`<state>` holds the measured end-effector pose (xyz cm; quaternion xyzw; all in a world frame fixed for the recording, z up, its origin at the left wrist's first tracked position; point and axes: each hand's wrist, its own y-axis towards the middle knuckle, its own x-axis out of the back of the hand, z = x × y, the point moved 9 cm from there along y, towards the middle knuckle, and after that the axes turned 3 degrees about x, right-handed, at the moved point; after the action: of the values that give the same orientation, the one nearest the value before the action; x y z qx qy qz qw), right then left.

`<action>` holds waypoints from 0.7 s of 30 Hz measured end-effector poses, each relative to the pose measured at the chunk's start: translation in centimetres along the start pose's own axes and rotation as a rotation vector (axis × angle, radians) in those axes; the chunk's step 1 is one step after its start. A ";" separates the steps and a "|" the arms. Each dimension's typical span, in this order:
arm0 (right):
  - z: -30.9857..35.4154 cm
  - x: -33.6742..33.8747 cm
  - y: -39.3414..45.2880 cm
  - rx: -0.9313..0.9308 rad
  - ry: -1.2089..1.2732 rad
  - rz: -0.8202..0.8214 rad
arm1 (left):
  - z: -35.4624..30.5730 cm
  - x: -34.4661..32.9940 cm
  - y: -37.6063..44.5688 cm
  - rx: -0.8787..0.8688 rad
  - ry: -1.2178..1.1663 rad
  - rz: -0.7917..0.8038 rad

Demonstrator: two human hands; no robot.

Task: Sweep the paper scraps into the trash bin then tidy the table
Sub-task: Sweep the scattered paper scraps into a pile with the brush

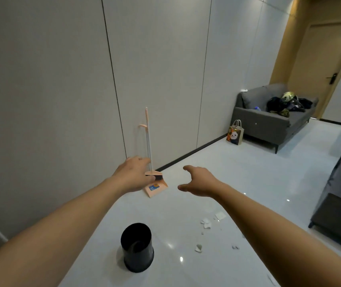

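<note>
Two hands out front: left hand loose-fingered just before the broom by the wall, right hand spread, empty; paper scraps beside the trash bin on the floor.

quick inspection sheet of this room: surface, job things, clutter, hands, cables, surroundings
surface: glossy white floor, light reflections.
job's things: paper scraps scattered on floor; black trash bin upright, left of them; pink broom and dustpan standing at the wall.
clutter: gift bag beside grey sofa, dark items on the sofa.
hands: left hand and right hand both outstretched toward the broom, holding nothing.
cables: nothing seen.
surroundings: panelled wall, door, dark table at right.
</note>
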<state>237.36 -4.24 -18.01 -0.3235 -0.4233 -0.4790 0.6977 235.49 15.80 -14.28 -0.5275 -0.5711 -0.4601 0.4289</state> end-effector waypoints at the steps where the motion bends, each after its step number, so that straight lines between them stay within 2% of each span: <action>1: -0.7 0.1 3.0 0.010 0.008 0.002 | 0.1 -0.4 2.6 0.002 0.023 0.004; 10: -4.2 2.5 26.6 0.056 0.155 0.049 | 3.4 -0.1 23.5 0.100 0.057 0.009; 15: -6.5 -0.5 36.0 0.052 0.199 0.129 | 5.1 -3.9 34.0 0.132 0.034 0.103; 21: -11.7 -3.4 47.9 -0.061 0.234 0.143 | 6.5 -9.2 48.8 0.073 -0.007 0.118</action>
<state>285.15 3.02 -28.35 -0.3158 -0.3004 -0.4750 0.7645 284.85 21.25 -21.09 -0.5459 -0.5569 -0.4111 0.4720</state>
